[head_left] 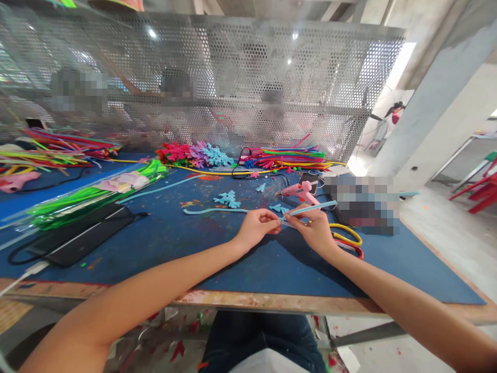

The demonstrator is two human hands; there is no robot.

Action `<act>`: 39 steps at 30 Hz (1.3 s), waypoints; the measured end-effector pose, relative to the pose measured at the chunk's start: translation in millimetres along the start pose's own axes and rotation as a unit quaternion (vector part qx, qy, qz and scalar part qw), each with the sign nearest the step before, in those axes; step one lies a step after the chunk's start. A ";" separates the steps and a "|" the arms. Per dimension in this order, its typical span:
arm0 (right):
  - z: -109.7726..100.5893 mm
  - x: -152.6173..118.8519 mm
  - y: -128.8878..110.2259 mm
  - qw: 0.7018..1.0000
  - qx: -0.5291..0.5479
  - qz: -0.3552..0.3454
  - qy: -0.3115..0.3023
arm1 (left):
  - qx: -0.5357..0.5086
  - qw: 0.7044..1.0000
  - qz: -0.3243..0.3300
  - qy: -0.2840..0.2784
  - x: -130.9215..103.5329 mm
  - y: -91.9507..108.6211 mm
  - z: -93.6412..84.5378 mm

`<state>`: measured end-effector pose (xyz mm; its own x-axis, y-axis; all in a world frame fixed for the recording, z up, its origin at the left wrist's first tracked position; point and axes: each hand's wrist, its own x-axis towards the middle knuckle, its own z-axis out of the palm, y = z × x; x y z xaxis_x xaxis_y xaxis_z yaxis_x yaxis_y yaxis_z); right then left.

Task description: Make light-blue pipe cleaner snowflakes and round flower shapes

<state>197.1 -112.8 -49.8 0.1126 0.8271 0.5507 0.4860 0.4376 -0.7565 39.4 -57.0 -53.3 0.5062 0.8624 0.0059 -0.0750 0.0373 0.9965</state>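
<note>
Left hand (254,228): the grip is closed; the fingertips pinch the near end of the light blue pipe cleaner (310,208).
Right hand (315,228): the grip is closed on the same pipe cleaner, just beside the left fingertips.
Place of pipe cleaner: it is held a little above the blue table (240,259), between both hands, and most of its length sticks out beyond the right hand.
Direction: the long axis goes from the hands to the right and slightly away; the free end points toward the pink glue gun (301,191).
Nearby: a second blue pipe cleaner (215,211) lies flat on the table, and blue snowflake shapes (228,198) lie behind it.
Left side: a bag of green pipe cleaners (93,194).
</note>
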 end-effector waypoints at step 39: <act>2.1 -0.6 -0.4 0.991 -0.081 -0.108 0.011 | -0.014 1.000 -0.009 -0.003 0.8 -0.5 0.6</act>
<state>195.1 -112.7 -50.6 0.0091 0.7123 0.7019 0.6330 0.5392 -0.5555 40.3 -56.7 -53.8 0.5125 0.8586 -0.0111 -0.0900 0.0665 0.9937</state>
